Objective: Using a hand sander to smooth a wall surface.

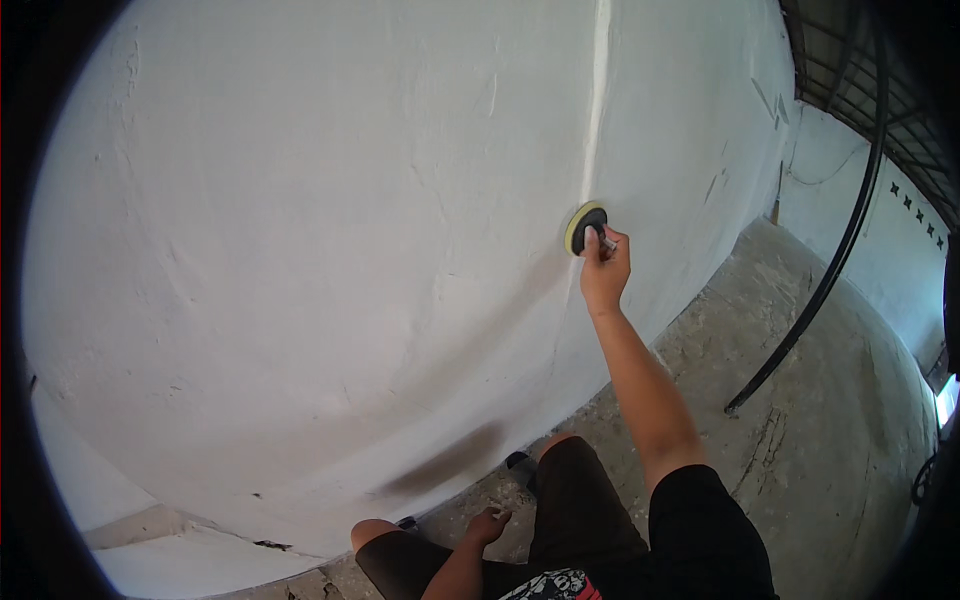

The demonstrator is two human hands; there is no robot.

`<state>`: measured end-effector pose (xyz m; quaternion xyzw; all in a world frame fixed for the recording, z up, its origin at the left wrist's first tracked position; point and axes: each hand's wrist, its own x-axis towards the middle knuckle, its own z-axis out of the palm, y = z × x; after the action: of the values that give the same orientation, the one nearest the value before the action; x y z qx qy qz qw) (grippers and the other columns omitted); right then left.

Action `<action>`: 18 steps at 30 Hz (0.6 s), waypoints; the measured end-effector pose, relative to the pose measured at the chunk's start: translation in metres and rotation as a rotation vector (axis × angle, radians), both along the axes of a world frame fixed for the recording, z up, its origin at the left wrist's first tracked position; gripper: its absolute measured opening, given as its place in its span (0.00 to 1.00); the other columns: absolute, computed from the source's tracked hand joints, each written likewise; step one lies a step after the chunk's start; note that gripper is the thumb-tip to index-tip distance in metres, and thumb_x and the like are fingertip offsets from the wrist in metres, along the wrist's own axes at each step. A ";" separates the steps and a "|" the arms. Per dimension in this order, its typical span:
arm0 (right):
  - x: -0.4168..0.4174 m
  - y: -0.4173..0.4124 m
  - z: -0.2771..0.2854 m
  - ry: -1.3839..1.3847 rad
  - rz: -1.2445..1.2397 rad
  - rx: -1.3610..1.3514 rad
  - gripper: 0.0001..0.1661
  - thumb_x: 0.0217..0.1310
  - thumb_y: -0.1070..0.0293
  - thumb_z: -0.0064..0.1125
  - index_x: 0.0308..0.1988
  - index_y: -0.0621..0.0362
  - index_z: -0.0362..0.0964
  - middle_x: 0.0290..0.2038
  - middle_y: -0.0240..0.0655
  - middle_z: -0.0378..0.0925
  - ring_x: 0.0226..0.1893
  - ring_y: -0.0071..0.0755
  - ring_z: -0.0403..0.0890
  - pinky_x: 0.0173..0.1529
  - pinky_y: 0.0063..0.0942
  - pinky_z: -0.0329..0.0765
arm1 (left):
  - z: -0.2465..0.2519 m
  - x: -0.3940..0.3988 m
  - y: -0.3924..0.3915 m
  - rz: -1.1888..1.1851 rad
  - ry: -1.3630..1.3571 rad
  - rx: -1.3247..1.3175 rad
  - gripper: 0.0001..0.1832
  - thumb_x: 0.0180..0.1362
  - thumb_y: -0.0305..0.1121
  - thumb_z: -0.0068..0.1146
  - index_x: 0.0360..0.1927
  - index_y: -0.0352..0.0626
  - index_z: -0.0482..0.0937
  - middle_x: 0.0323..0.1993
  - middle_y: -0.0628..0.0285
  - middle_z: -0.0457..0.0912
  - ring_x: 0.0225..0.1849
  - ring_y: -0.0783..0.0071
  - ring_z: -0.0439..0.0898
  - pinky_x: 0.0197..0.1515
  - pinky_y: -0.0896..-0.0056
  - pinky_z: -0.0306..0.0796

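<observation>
A round sanding pad with a black back and a yellow foam edge (576,227) is pressed flat against the white plastered wall (300,225). My right hand (606,262) grips the back of this pad, arm stretched out and thumb on the black disc. A pale, brighter vertical stripe (598,97) runs up the wall directly above the pad, and a thin line continues below it. Low in the picture, my left hand (489,525) hangs between my knees, away from the wall; its fingers are loosely curled, and whether anything is in them is not clear.
A black post (840,259) stands on the cracked concrete floor (817,405) to the right. Behind it are another pale wall (847,172) with small vent holes and a dark ribbed roof. At the lower left, a pale ledge (202,559) adjoins the wall's base.
</observation>
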<state>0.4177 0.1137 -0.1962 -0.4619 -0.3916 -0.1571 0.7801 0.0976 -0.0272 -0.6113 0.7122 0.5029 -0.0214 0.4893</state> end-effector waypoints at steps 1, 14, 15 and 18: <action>0.001 0.001 -0.001 0.003 -0.002 0.000 0.16 0.62 0.64 0.62 0.44 0.62 0.69 0.23 0.27 0.73 0.22 0.16 0.70 0.30 0.17 0.69 | 0.000 0.001 0.000 -0.001 -0.006 0.005 0.38 0.55 0.63 0.52 0.56 0.39 0.74 0.47 0.48 0.81 0.54 0.52 0.77 0.58 0.59 0.68; 0.020 -0.013 0.019 0.175 0.050 0.020 0.18 0.63 0.60 0.61 0.43 0.62 0.67 0.24 0.32 0.75 0.22 0.20 0.74 0.31 0.20 0.72 | 0.001 -0.005 0.002 0.011 -0.033 0.020 0.37 0.56 0.62 0.51 0.56 0.38 0.74 0.47 0.48 0.81 0.53 0.51 0.78 0.56 0.58 0.69; 0.024 -0.013 0.016 0.175 0.044 0.020 0.18 0.63 0.60 0.61 0.43 0.62 0.67 0.24 0.32 0.75 0.22 0.20 0.74 0.31 0.20 0.72 | 0.003 -0.003 0.001 0.005 -0.033 0.019 0.37 0.56 0.62 0.51 0.56 0.38 0.74 0.47 0.48 0.81 0.53 0.51 0.78 0.56 0.58 0.69; 0.014 -0.012 0.011 0.048 0.059 -0.133 0.18 0.64 0.60 0.60 0.43 0.63 0.65 0.24 0.33 0.76 0.23 0.21 0.76 0.31 0.19 0.72 | 0.008 -0.001 -0.001 0.011 -0.026 0.031 0.37 0.57 0.62 0.51 0.56 0.38 0.73 0.47 0.47 0.81 0.53 0.51 0.78 0.57 0.59 0.69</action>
<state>0.4317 0.1015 -0.1857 -0.5045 -0.3958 -0.0966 0.7612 0.0965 -0.0277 -0.6028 0.7172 0.5007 -0.0018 0.4847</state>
